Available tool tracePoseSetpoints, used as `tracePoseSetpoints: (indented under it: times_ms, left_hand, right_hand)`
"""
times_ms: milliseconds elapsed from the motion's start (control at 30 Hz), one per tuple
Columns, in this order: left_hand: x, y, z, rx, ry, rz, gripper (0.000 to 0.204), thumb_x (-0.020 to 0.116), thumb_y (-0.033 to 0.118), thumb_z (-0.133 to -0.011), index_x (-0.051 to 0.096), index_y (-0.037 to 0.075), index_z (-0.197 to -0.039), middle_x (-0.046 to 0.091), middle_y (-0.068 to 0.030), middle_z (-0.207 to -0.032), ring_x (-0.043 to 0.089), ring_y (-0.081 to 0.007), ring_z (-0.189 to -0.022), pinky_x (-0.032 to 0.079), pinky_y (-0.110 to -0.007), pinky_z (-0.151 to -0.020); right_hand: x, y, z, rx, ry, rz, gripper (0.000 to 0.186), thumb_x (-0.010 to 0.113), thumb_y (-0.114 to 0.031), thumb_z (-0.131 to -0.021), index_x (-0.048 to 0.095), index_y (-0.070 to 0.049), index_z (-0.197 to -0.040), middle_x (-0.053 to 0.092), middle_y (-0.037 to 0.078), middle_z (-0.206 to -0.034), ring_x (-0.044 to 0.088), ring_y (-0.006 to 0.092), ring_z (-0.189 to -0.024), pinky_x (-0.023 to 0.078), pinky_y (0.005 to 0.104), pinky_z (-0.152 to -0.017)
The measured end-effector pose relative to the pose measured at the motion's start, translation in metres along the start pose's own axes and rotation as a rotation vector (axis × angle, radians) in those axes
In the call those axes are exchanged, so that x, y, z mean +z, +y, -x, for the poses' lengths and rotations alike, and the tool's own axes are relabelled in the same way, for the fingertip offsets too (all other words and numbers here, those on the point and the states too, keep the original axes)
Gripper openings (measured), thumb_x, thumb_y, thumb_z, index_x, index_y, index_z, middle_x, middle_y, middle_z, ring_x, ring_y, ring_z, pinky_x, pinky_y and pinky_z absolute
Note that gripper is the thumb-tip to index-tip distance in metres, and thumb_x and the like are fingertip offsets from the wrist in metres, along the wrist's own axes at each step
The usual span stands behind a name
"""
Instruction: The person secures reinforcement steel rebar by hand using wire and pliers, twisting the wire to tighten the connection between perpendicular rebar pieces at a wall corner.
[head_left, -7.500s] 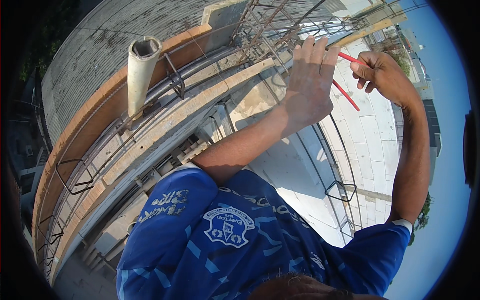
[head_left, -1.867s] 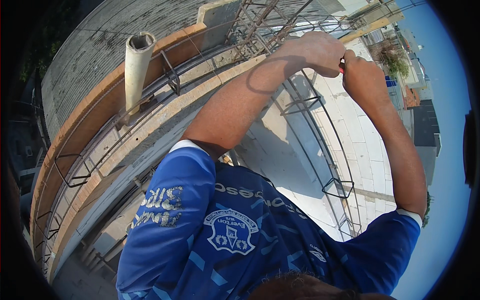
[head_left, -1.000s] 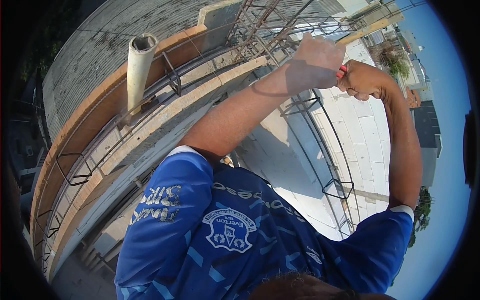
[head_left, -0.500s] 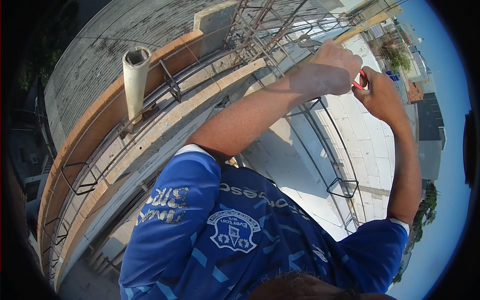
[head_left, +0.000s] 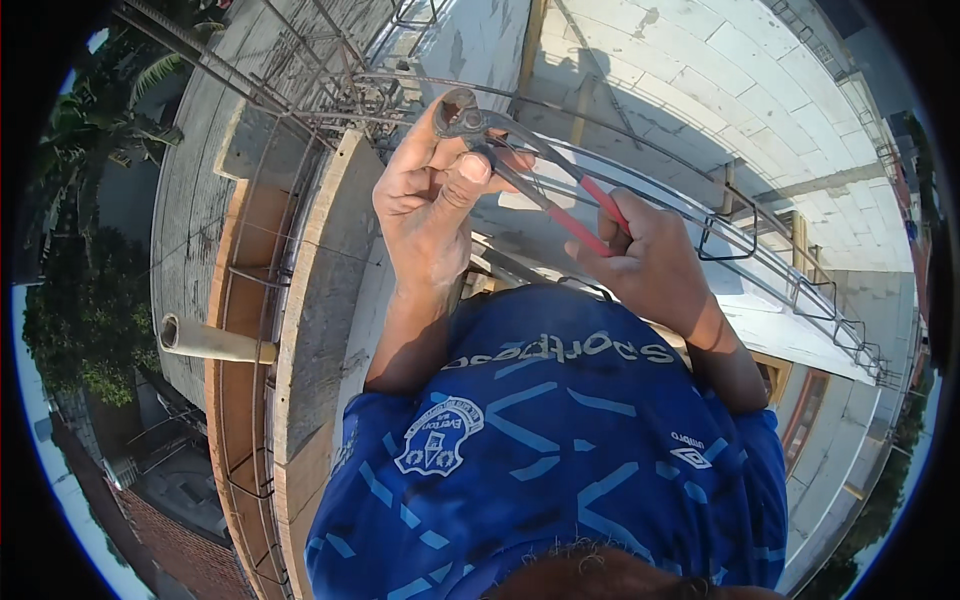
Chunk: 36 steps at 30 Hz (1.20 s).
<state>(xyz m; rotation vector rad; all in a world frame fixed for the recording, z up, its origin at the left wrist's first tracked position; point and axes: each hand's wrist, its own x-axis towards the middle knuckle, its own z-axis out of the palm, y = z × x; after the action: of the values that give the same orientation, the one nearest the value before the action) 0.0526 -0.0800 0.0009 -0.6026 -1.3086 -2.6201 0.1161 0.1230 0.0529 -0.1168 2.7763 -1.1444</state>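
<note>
Pincers (head_left: 462, 122) with a dark metal head and red-sleeved handles lie slantwise in front of my chest. My right hand (head_left: 660, 265) is closed round the red handles, which stand a little apart. At the other end, the fingers and thumb of my left hand (head_left: 425, 215) close about the head of the pincers. The thumb lies just below the jaws and the index finger runs up behind them. Whether the left fingers also hold a thin wire cannot be made out.
Left of me, wooden formwork boards (head_left: 312, 300) flank a row of steel bars, and a pale pipe (head_left: 220, 342) sticks out sideways. A rebar cage (head_left: 735, 240) runs along the right. Upright rebars (head_left: 225, 75) cross at the upper left. A pale block wall (head_left: 700, 75) stands beyond.
The view has turned, and both hands have come in from the upper right to before my chest. My left hand has gone to the pincers' head; the red handles now show clearly.
</note>
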Motion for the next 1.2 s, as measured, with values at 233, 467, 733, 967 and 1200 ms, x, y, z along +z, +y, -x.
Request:
tracePoseSetpoints:
  times_ms: [233, 467, 733, 967, 1200]
  left_hand:
    - [-0.016, -0.015, 0.003, -0.211, -0.035, 0.27, 0.034, 0.06, 0.007, -0.096, 0.056, -0.014, -0.122, 0.067, -0.0246, -0.109, 0.07, -0.0363, -0.102, 0.061, -0.049, -0.088]
    - [-0.034, -0.034, 0.016, -0.26, -0.164, 0.631, 0.032, 0.063, -0.002, -0.089, 0.061, -0.005, -0.121, 0.064, -0.0303, -0.114, 0.067, -0.044, -0.1, 0.061, -0.053, -0.082]
    - [-0.009, -0.019, 0.021, -0.231, -0.211, 0.174, 0.02, 0.074, 0.0, -0.084, 0.069, -0.004, -0.102, 0.072, -0.0161, -0.092, 0.069, -0.0224, -0.085, 0.055, -0.036, -0.078]
    - [0.008, -0.008, 0.018, -0.271, -0.188, -0.058, 0.018, 0.07, 0.001, -0.089, 0.063, -0.003, -0.105, 0.071, -0.0124, -0.09, 0.069, -0.0202, -0.084, 0.054, -0.031, -0.074]
    - [0.011, -0.019, 0.01, 0.064, -0.406, -0.981, 0.007, 0.069, 0.0, -0.09, 0.066, 0.0, -0.096, 0.069, -0.0077, -0.085, 0.065, -0.012, -0.076, 0.051, -0.026, -0.07]
  right_hand:
    - [0.038, 0.032, -0.001, -0.182, 0.254, 0.081, 0.029, 0.077, -0.013, -0.075, 0.051, -0.002, -0.085, 0.059, 0.015, -0.063, 0.061, 0.0347, -0.057, 0.048, 0.0408, -0.055]
    - [0.039, 0.039, 0.012, -0.095, -0.021, -0.227, 0.045, 0.088, -0.016, -0.071, 0.043, -0.008, -0.072, 0.041, 0.0, -0.061, 0.039, 0.0086, -0.059, 0.035, 0.0273, -0.054]
    - [0.041, 0.056, 0.017, 0.093, -0.282, -0.522, 0.042, 0.09, -0.023, -0.071, 0.05, -0.008, -0.074, 0.039, -0.007, -0.064, 0.035, 0.0054, -0.06, 0.031, 0.0247, -0.053]
    - [0.049, 0.08, 0.04, -0.069, -0.172, -0.904, 0.039, 0.072, -0.038, -0.093, 0.057, -0.003, -0.085, 0.055, 0.0, -0.064, 0.051, 0.0068, -0.059, 0.039, 0.0238, -0.053]
    - [0.051, 0.099, 0.071, -0.22, -0.026, -0.931, 0.028, 0.057, -0.026, -0.102, 0.063, 0.001, -0.094, 0.07, 0.012, -0.098, 0.063, 0.0144, -0.082, 0.049, 0.0284, -0.072]
